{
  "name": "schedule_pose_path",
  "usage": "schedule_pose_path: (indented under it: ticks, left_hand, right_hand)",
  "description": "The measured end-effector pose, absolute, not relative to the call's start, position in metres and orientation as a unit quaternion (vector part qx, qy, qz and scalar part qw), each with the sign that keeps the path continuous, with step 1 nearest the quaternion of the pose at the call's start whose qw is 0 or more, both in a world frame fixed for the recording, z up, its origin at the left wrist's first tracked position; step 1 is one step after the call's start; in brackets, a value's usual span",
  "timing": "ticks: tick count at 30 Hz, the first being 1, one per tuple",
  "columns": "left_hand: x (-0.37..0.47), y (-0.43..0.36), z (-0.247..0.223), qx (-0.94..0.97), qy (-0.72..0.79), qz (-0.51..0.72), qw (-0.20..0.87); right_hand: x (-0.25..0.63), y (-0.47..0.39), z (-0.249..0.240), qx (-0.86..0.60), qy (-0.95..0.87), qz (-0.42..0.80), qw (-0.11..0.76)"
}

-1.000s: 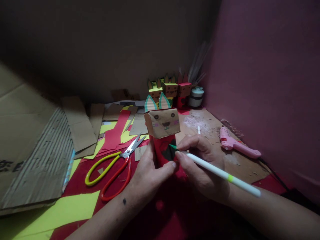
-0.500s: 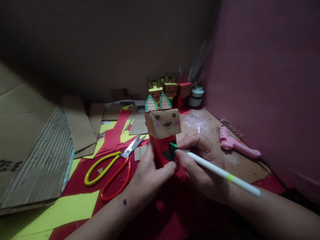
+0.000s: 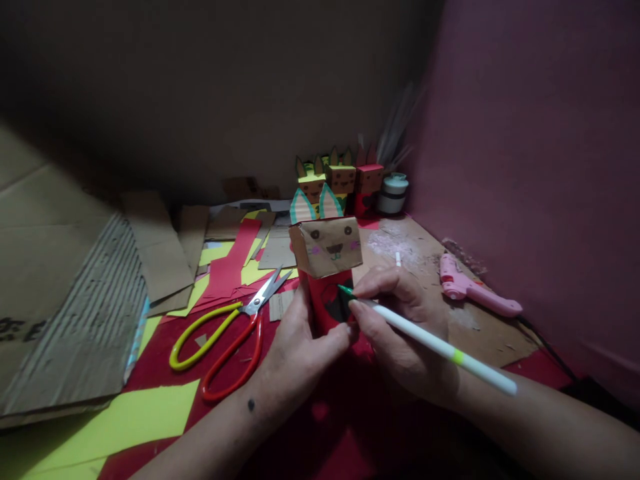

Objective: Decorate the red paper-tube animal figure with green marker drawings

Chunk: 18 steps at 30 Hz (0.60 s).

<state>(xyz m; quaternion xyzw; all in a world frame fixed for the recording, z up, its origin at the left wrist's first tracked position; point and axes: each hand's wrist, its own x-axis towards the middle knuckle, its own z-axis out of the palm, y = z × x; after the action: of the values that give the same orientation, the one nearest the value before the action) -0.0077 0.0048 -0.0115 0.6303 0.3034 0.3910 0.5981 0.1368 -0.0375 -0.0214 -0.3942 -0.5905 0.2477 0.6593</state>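
Observation:
My left hand (image 3: pixel 305 337) is wrapped round the red body of a cardboard animal figure (image 3: pixel 333 247). The figure stands upright, with a drawn face, pink cheeks and two ears edged in teal. A dark patch (image 3: pixel 337 308) marks the front of its body. Between the thumb and fingers of my right hand (image 3: pixel 405 320) is a white marker (image 3: pixel 425 337) with a green tip, which is at the dark patch's upper edge. Left of my left hand, scissors (image 3: pixel 255 305) with one yellow and one red handle lie partly open.
Several similar figures (image 3: pixel 343 180) stand at the back beside a lidded jar (image 3: pixel 393 193). A pink glue gun (image 3: pixel 473 290) lies on cardboard at the right, its cord trailing. Red paper (image 3: pixel 227 267), yellow paper (image 3: pixel 140 420) and corrugated cardboard (image 3: pixel 80 313) cover the left.
The marker's back end has shifted slightly left, and its tip has moved a little left on the red body. My left hand and the figure have hardly moved.

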Motion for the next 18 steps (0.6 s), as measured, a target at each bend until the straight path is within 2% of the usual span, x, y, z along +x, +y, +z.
schedule_pose_path:
  ticks: [18]
  left_hand:
    - [-0.0071,0.0031,-0.0115,0.636,0.294,0.404,0.588]
  right_hand:
    - [0.1388,-0.0364,-0.0199,-0.332,-0.642,0.235,0.65]
